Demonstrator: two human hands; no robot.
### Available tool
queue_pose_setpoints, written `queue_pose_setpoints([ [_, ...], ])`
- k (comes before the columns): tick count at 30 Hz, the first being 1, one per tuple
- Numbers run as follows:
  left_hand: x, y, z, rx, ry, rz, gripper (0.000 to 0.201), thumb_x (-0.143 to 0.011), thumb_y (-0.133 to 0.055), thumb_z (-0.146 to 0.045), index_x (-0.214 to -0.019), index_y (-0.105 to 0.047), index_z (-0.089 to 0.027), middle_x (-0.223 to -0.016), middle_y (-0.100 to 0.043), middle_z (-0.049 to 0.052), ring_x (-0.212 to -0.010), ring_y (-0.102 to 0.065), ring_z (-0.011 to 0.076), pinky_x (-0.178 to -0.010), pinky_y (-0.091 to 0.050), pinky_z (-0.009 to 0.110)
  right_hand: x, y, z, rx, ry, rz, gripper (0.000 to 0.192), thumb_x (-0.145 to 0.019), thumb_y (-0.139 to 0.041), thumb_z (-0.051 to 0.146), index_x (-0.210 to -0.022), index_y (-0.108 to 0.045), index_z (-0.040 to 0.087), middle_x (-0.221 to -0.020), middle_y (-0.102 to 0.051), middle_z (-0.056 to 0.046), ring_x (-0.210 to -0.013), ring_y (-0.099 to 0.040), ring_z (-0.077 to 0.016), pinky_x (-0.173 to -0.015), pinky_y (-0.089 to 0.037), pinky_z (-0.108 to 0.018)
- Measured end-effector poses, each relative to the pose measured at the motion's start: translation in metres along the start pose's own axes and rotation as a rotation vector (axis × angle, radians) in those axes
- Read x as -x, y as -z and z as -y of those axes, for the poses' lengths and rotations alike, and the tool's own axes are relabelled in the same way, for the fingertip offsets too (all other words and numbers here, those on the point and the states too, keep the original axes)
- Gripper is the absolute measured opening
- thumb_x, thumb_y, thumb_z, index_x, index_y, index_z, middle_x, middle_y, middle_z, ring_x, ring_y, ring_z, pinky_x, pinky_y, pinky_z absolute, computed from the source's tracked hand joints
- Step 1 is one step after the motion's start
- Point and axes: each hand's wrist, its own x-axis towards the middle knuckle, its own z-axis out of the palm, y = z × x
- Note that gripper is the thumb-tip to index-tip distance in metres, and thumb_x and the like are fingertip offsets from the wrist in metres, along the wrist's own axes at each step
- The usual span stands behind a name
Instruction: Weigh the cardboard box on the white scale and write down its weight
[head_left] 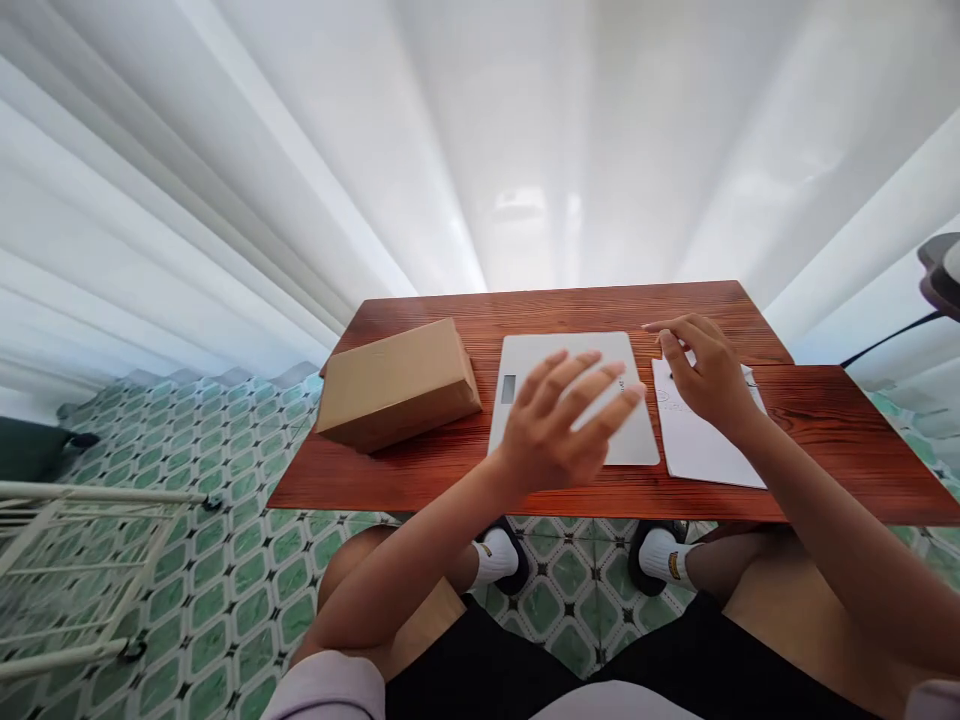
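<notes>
My left hand point(564, 420) hovers above a flat white scale point(525, 370) with a small display at its left edge, fingers spread and holding nothing. My right hand point(701, 370) rests on a white sheet of paper point(709, 445) to the right of the scale; a dark pen tip seems to show under its fingers, but the grip is hard to make out. A closed brown cardboard box point(397, 385) lies on the table to the left of the scale, apart from both hands.
Everything sits on a red-brown wooden table point(840, 430) against a white curtain. A white wire rack point(75, 560) stands on the green patterned floor at the left. A dark object with a cable point(941, 275) is at the right edge.
</notes>
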Motion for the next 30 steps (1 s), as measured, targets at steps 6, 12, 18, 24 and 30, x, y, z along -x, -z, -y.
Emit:
queue_pose_setpoints([
  [6, -0.010, -0.079, -0.055, 0.173, -0.319, 0.050, 0.026, -0.096, -0.066, -0.030, -0.119, -0.068, -0.019, -0.118, -0.068, 0.006, -0.114, -0.063, 0.0232, -0.103, -0.051, 0.039, 0.043, 0.033, -0.079, 0.273, -0.057, 0.009, 0.028, -0.106, -0.048, 0.029, -0.112, -0.074, 0.019, -0.086, -0.064, -0.007, -0.082, -0.058, -0.0269, -0.080, -0.048, -0.041],
  [12, -0.001, -0.134, -0.094, 0.301, -0.463, 0.109, 0.021, -0.098, -0.064, -0.029, -0.117, -0.070, -0.022, -0.108, -0.066, 0.004, -0.101, -0.062, 0.0195, -0.090, -0.050, 0.034, 0.074, 0.048, -0.125, 0.504, -0.055, 0.198, 0.032, -0.107, -0.048, 0.028, -0.122, -0.073, 0.016, -0.086, -0.062, -0.008, -0.084, -0.056, -0.0283, -0.078, -0.047, -0.042],
  [18, 0.009, -0.162, -0.117, 0.318, -0.499, 0.366, 0.028, -0.103, -0.051, -0.023, -0.126, -0.066, -0.020, -0.114, -0.065, 0.007, -0.096, -0.060, 0.0181, -0.073, -0.045, 0.029, 0.093, 0.051, -0.158, 0.519, -0.110, 0.303, 0.032, -0.103, -0.051, 0.025, -0.126, -0.072, 0.017, -0.092, -0.064, -0.011, -0.089, -0.057, -0.0309, -0.078, -0.046, -0.045],
  [24, 0.014, -0.171, -0.124, 0.273, -0.438, 0.647, 0.030, -0.104, -0.042, -0.017, -0.126, -0.061, -0.013, -0.112, -0.063, 0.011, -0.084, -0.055, 0.0157, -0.058, -0.033, 0.028, 0.106, 0.042, -0.173, 0.530, -0.110, 0.341, 0.031, -0.105, -0.050, 0.029, -0.124, -0.074, 0.021, -0.095, -0.066, -0.011, -0.092, -0.058, -0.0309, -0.078, -0.044, -0.044],
  [30, 0.020, -0.174, -0.127, 0.276, -0.341, 0.688, 0.031, -0.102, -0.036, -0.012, -0.120, -0.061, -0.009, -0.095, -0.059, 0.009, -0.074, -0.047, 0.0154, -0.052, -0.027, 0.029, 0.101, 0.042, -0.166, 0.538, -0.103, 0.321, 0.026, -0.105, -0.051, 0.029, -0.107, -0.076, 0.020, -0.092, -0.067, -0.011, -0.090, -0.060, -0.0311, -0.078, -0.043, -0.044],
])
